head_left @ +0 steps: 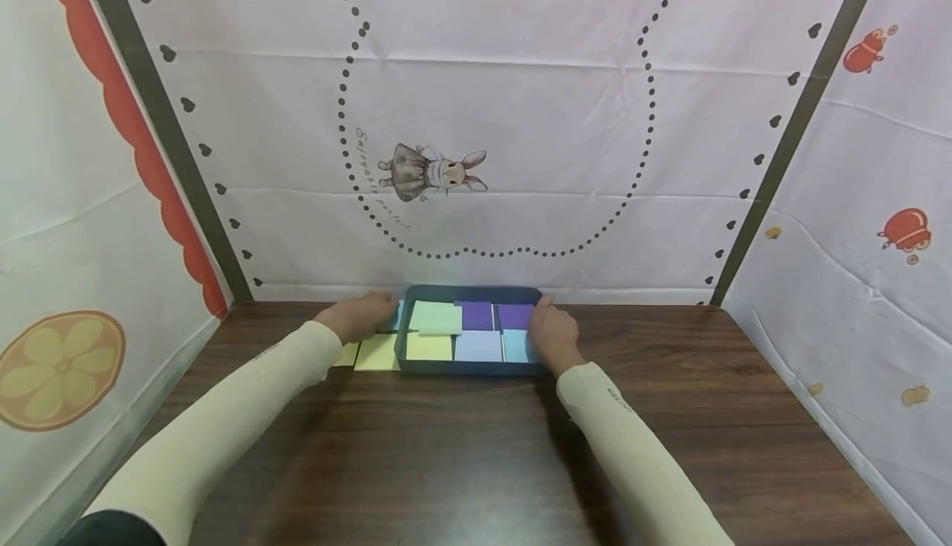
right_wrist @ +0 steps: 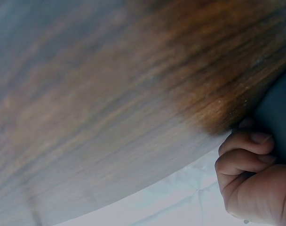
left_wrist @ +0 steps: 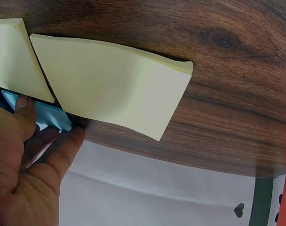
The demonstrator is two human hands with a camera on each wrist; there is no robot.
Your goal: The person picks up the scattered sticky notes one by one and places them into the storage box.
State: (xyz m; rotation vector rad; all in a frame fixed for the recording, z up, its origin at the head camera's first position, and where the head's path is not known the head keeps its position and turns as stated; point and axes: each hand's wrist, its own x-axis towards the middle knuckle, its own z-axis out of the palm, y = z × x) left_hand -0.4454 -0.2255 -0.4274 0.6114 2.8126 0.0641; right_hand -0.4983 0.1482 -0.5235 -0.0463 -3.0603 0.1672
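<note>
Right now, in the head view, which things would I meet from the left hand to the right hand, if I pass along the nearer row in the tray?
Left hand → yellow sticky note → periwinkle sticky note → light blue sticky note → right hand.

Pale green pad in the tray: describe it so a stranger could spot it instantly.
On the wooden table in the head view, find the dark blue tray. The pale green pad lies in its far-left corner. Beside a purple pad and behind a yellow pad, it alone is green.
</note>
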